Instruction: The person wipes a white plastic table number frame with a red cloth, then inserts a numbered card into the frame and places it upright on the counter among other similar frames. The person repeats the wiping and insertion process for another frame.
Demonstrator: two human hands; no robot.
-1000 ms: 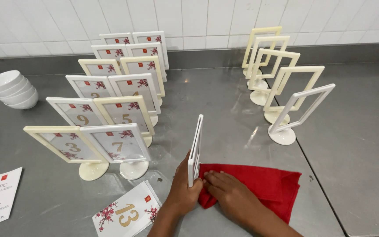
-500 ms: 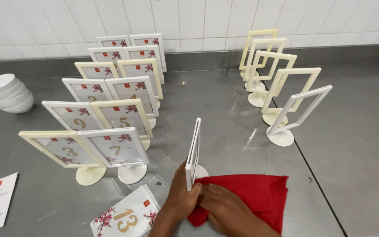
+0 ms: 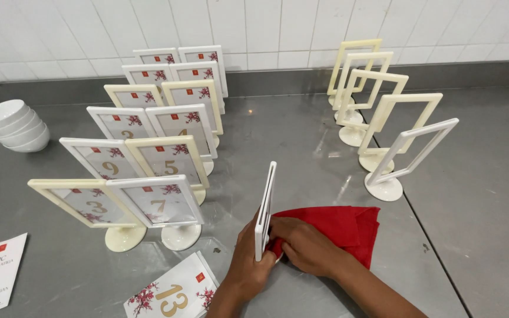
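While both hands' fingers [image 3: 301, 235] flank it, frame [image 3: 265, 211] stands edge-on.

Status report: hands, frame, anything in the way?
Left hand grips white frame upright. Right hand presses red cloth against it. Loose card beside left wrist.
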